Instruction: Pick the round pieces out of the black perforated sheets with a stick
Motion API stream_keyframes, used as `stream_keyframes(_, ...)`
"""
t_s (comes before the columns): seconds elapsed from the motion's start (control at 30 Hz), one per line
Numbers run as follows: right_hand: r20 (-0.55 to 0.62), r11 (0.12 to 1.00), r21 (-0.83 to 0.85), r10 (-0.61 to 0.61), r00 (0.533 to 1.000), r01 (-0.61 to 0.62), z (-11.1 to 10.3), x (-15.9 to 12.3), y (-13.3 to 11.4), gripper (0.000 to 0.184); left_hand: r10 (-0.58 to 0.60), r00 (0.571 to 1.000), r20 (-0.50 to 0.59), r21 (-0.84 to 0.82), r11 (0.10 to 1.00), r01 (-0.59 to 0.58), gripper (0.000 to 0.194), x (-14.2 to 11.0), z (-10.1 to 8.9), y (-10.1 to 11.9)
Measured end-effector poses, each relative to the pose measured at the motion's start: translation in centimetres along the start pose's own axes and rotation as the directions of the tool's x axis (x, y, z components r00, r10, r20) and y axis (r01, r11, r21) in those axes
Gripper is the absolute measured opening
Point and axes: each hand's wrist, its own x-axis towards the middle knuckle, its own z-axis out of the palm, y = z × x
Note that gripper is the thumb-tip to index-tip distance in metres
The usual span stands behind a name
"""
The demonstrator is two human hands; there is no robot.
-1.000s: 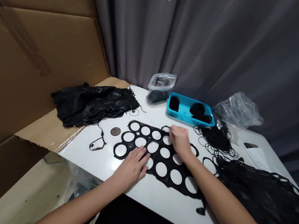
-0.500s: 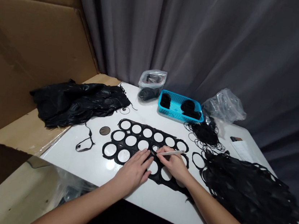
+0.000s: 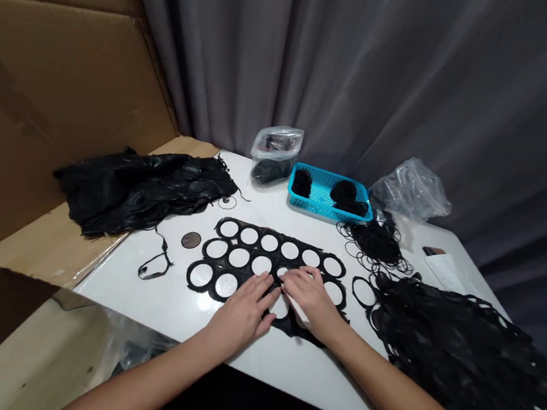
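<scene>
A black rubbery sheet [image 3: 277,258] with rows of round holes lies flat on the white table [image 3: 152,303]. My left hand [image 3: 243,311] rests on its near middle part, fingers stretched out and pressing down. Just right of those fingertips, my right hand [image 3: 316,303] is closed over one of the holes, its fingertips at the hole's rim. A white pen-like tool [image 3: 298,309] shows partly below its fingers, mostly covered by the hand. What the fingertips touch is hidden.
Left lies a pile of black sheets [image 3: 140,189], near a dark disc [image 3: 191,240] and a black scrap loop [image 3: 155,265]. Behind stand a blue basket [image 3: 321,204] of black rings and a plastic bag [image 3: 275,155]. Right are thin rings [image 3: 378,244] and a heap of perforated black sheets [image 3: 459,354].
My right hand has turned palm down and its fingers have moved over the hole. The white tool, which stuck out to the right, now lies under the hand. My left hand stays put.
</scene>
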Motion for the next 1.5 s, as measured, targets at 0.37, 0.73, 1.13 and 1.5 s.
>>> stream_keyframes(0.37, -0.293, 0.824, 0.046, 0.552, 0.781, -0.565, -6.6, 0.6, 8.3, 0.018, -0.006, 1.0, 0.002, -0.014, 1.0, 0.006, 0.033, 1.1, -0.8, 0.3)
stream_keyframes(0.73, 0.027, 0.812, 0.365, 0.48, 0.877, -0.455, -3.1, -3.8, 2.2, 0.015, 0.092, 0.995, 0.044, 0.016, 0.996, -0.093, 0.051, 2.8, 2.4, 2.4)
stream_keyframes(1.13, -0.023, 0.974, 0.064, 0.219, 0.976, -0.217, -2.3, -4.4, 1.3, 0.012, 0.092, 0.992, 0.089, 0.054, 0.994, -0.097, 0.052, 2.9, 2.3, 2.3)
stream_keyframes(1.5, -0.424, 0.747, -0.075, 0.575, 0.699, -0.661, -7.9, -2.1, 10.4, 0.014, 0.14, 0.986, 0.09, 0.083, 0.986, -0.148, 0.05, 3.2, 1.1, 1.9)
